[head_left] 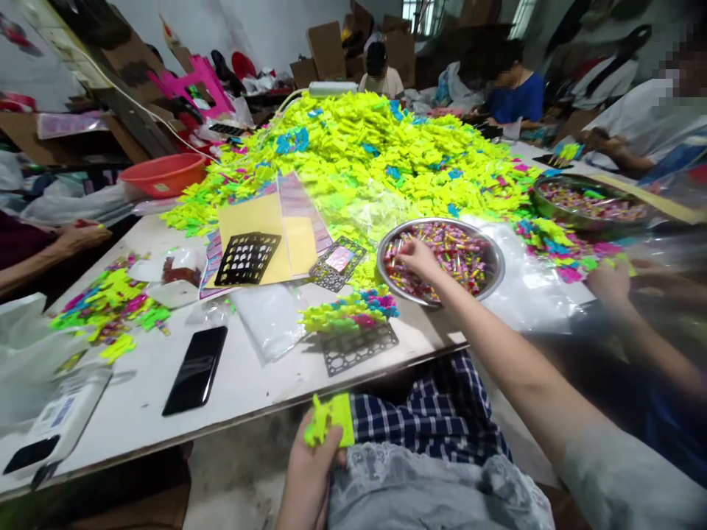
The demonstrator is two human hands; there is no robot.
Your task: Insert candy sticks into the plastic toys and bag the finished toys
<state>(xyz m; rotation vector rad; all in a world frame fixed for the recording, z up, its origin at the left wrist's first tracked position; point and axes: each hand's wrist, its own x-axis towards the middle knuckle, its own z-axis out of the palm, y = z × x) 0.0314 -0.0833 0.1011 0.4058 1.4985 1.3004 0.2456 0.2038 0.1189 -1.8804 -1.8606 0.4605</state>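
My left hand [316, 455] is closed around a neon-yellow plastic piece [338, 418] with a flat square part and a knobbly figure, held over my lap below the table edge. My right hand [420, 259] reaches into a round metal bowl [497, 274] heaped with small candies in shiny wrappers [458, 254]. Its fingers are pinched together at the left side of the heap; what lies between them is hidden. Left of the bowl, a row of colourful plastic pieces [347, 311] rests by a grey perforated plate [361, 350].
A tall heap of neon-yellow pieces [353, 140] fills the table's far side. A black phone [195, 370], clear bags [268, 320], a black grid tray [247, 259] and a red basin [164, 177] lie leftward. Co-workers' hands [610, 280] are at right; another person's hand [82, 237] is left.
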